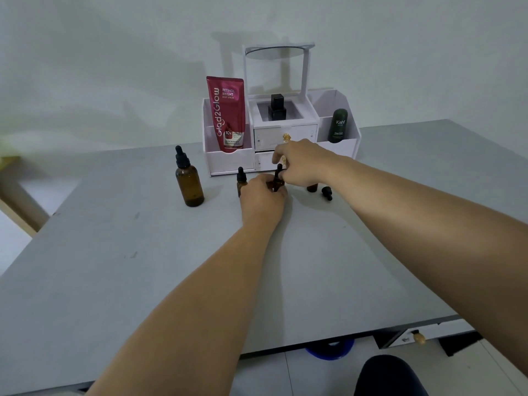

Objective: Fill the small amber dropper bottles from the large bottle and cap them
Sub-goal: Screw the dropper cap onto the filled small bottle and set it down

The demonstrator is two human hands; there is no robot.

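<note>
The large amber bottle (189, 184) with its black dropper cap stands on the grey table (143, 252) at the left. A small capped amber bottle (241, 181) stands just left of my left hand (261, 197). My left hand grips another small amber bottle (275, 184), mostly hidden by the fingers. My right hand (303, 165) pinches the black dropper cap (279, 168) on top of that bottle. A third small bottle (312, 187) peeks out under my right wrist, with a loose black dropper cap (327, 193) lying beside it.
A white organiser (228, 160) stands at the back of the table, holding a red serum tube (228, 114), a black bottle (277, 107) and a dark green stick (337, 125). A blue object (331, 350) sits on the floor under the table's near edge.
</note>
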